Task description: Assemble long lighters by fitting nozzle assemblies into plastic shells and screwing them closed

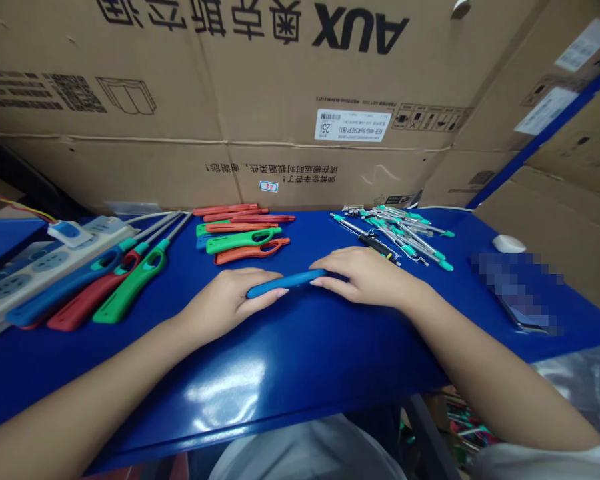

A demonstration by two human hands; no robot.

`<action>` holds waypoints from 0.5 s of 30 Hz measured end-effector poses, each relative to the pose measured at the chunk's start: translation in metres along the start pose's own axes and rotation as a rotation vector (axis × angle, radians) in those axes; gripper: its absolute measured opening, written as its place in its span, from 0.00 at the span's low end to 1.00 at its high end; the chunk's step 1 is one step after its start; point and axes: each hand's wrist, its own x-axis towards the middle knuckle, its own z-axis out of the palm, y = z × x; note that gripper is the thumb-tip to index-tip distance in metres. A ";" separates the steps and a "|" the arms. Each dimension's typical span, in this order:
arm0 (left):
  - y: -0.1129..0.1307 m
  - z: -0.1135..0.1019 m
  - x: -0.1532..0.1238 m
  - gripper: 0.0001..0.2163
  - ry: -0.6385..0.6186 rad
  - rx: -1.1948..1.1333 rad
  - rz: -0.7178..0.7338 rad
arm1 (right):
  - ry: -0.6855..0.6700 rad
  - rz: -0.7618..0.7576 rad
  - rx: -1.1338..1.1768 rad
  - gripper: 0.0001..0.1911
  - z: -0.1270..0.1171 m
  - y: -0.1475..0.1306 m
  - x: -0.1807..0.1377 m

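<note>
A blue plastic lighter handle (286,282) lies on the blue table (300,347), held at both ends. My left hand (230,297) is closed around its left end, fingers curled over it. My right hand (363,273) presses on its right end with fingers bent down. Just beyond the hands lies a pile of orange, green and blue handle shells (243,233). To the right of that sits a heap of metal rod inserts with teal tips (400,233).
Three assembled long lighters, blue (65,287), red (93,297) and green (130,287), lie at the left beside a power strip (40,260). A blurred phone (523,290) and a white object (509,244) lie at the right. Large cardboard boxes (280,100) wall the back.
</note>
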 end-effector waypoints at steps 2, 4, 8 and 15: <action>-0.003 -0.004 0.001 0.19 -0.016 0.039 0.009 | -0.052 0.048 -0.071 0.14 -0.005 0.005 -0.001; -0.003 -0.005 0.000 0.20 -0.039 0.082 0.023 | -0.065 0.052 -0.118 0.12 -0.005 0.007 -0.003; 0.005 0.000 -0.004 0.19 -0.078 0.191 0.030 | -0.054 0.012 -0.221 0.13 0.003 0.000 -0.002; 0.006 0.007 -0.008 0.19 -0.051 0.385 -0.029 | 0.043 0.026 -0.399 0.17 -0.010 0.004 -0.003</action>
